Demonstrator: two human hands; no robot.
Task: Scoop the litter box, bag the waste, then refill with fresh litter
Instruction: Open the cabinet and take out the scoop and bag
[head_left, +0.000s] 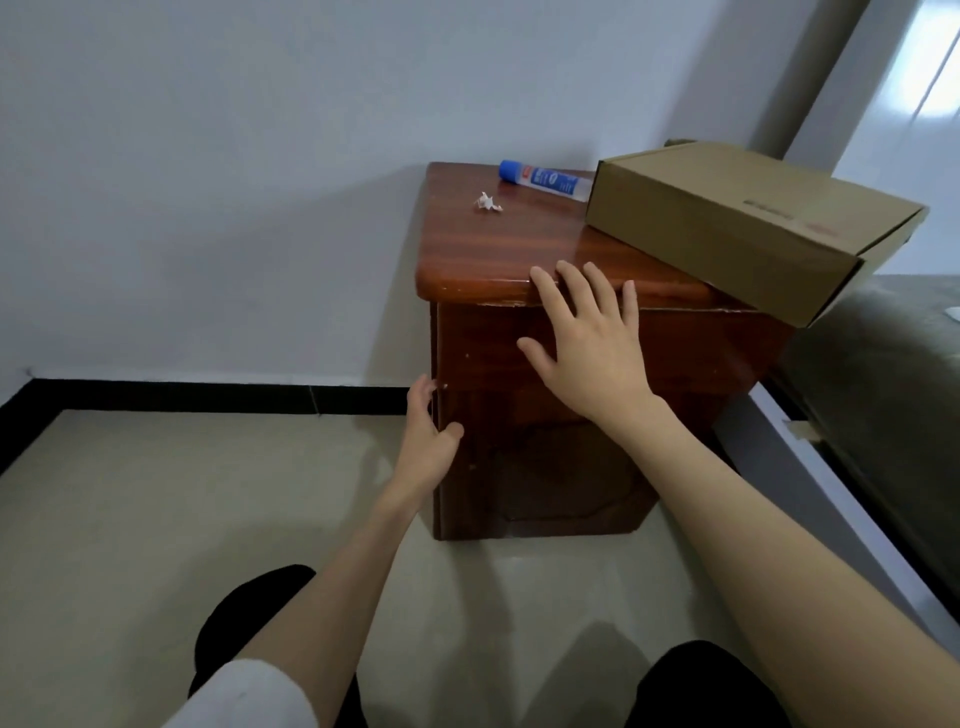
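Our left hand (431, 431) grips the wooden cabinet's (519, 467) left front corner at 7 o'clock (thumb on the front face). Our right hand (587, 338), fingers spread flat, presses its front top edge; a glue tube (543, 180) and cardboard box (748, 223) sit at 1 o'clock.

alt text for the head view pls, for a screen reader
A person's two hands reach to a dark wooden cabinet in a room corner: the left hand holds its front left edge, the right hand lies spread against its upper front. On top lie a cardboard box, a blue-capped tube and a paper scrap.
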